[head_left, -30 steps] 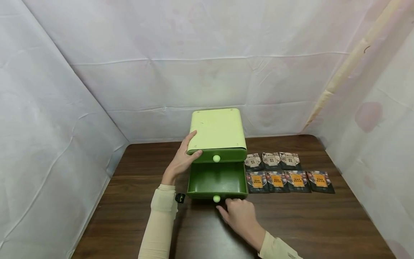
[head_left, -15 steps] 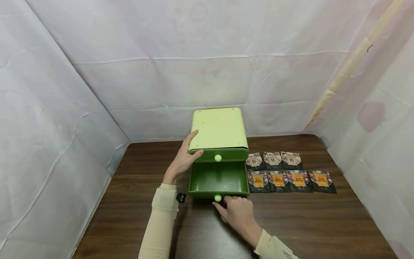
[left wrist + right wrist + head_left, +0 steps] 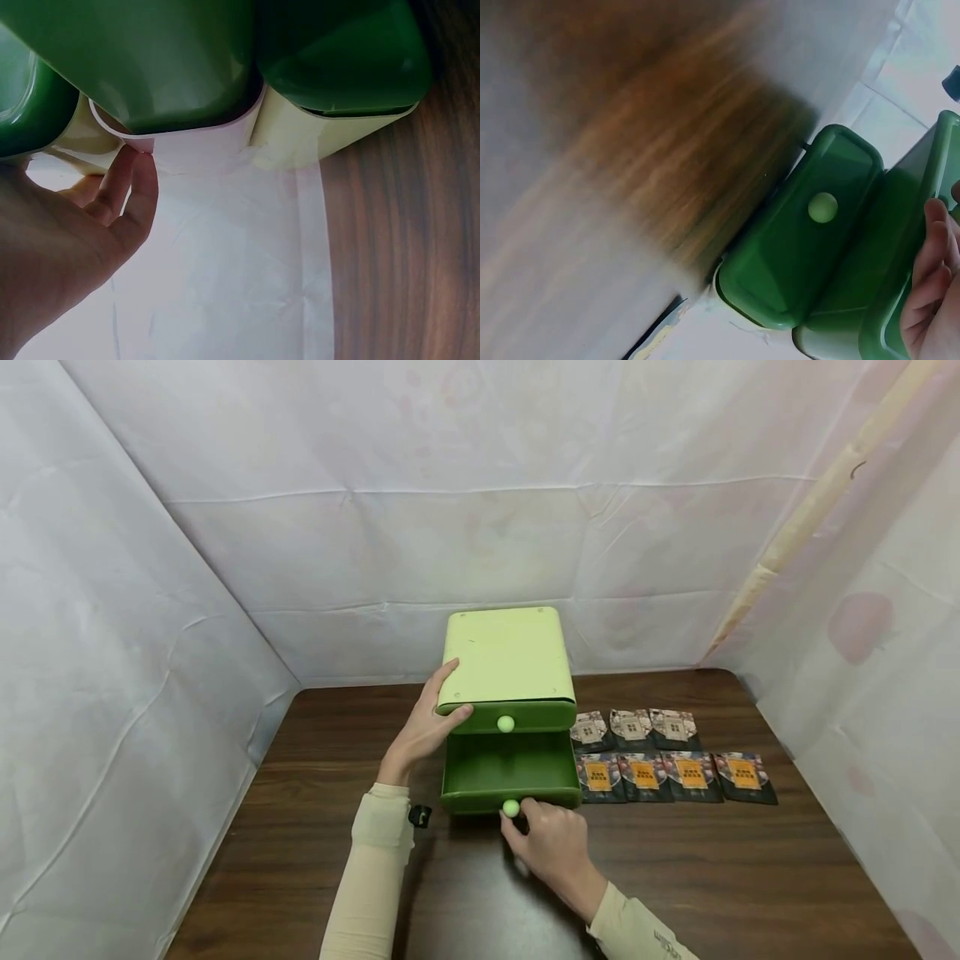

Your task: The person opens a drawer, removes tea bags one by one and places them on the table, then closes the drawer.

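A light-green drawer cabinet (image 3: 506, 656) with green drawers stands at the back of the table. The left hand (image 3: 422, 727) holds its upper left side, thumb at the front edge and fingers along the side. Below the top drawer (image 3: 472, 718), which is pushed in, another drawer (image 3: 480, 797) stands pulled out with a bare inside. Thumb and index finger of the right hand (image 3: 555, 843) pinch the round knob (image 3: 511, 808) of that drawer. The right wrist view also has a bottom drawer (image 3: 780, 262) with its own knob (image 3: 823, 208), pushed in.
Right of the cabinet, several dark packets lie flat in two rows: a back row with pale labels (image 3: 632, 728) and a front row with orange labels (image 3: 690, 775). White cloth (image 3: 480, 552) hangs behind and beside the brown wooden table (image 3: 322, 860).
The right hand has shifted from beside the knob onto it. The pulled-out drawer has slid slightly back towards the cabinet. The left hand has kept its hold.
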### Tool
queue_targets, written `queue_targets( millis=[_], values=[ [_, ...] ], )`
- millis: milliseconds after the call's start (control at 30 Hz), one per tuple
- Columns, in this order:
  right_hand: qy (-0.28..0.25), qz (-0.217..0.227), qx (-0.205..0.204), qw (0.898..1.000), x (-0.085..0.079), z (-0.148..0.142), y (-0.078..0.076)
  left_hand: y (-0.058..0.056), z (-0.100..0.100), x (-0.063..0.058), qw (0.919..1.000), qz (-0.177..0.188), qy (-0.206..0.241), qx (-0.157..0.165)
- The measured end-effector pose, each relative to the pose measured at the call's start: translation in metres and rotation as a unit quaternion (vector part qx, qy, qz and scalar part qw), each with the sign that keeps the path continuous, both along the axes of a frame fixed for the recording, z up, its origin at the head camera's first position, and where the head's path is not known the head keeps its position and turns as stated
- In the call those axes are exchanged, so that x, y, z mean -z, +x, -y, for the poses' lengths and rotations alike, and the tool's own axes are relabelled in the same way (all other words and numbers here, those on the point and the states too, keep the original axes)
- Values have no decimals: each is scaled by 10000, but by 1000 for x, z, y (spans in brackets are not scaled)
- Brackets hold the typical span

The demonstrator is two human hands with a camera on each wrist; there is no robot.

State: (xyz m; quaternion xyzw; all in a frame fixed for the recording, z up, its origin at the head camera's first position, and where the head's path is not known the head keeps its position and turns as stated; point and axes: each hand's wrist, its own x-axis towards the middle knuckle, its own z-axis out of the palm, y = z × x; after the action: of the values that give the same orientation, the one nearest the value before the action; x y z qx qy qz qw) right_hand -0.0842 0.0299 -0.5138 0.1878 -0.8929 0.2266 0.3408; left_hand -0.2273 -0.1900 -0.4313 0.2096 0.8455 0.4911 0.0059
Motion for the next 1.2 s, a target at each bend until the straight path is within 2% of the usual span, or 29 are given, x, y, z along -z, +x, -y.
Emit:
queue_targets(
  millis=[233,500,700,967,1200],
  values=[
    [-48,105,-97,9999,-5,-1,-11,0,1,1,10000,18,-16,-30],
    [-71,-88,-109,9999,-9,2,-24,0,1,2,10000,27,16,-34],
    [97,-126,-96,9998,-11,4,-32,0,4,1,10000,-2,16,-90],
    [221,459,-56,9987,-14,2,-43,-1,2,-1,10000,61,-33,-9],
    [293,664,-95,9973,-13,2,-50,-3,1,1,9996,236,116,50]
  ],
)
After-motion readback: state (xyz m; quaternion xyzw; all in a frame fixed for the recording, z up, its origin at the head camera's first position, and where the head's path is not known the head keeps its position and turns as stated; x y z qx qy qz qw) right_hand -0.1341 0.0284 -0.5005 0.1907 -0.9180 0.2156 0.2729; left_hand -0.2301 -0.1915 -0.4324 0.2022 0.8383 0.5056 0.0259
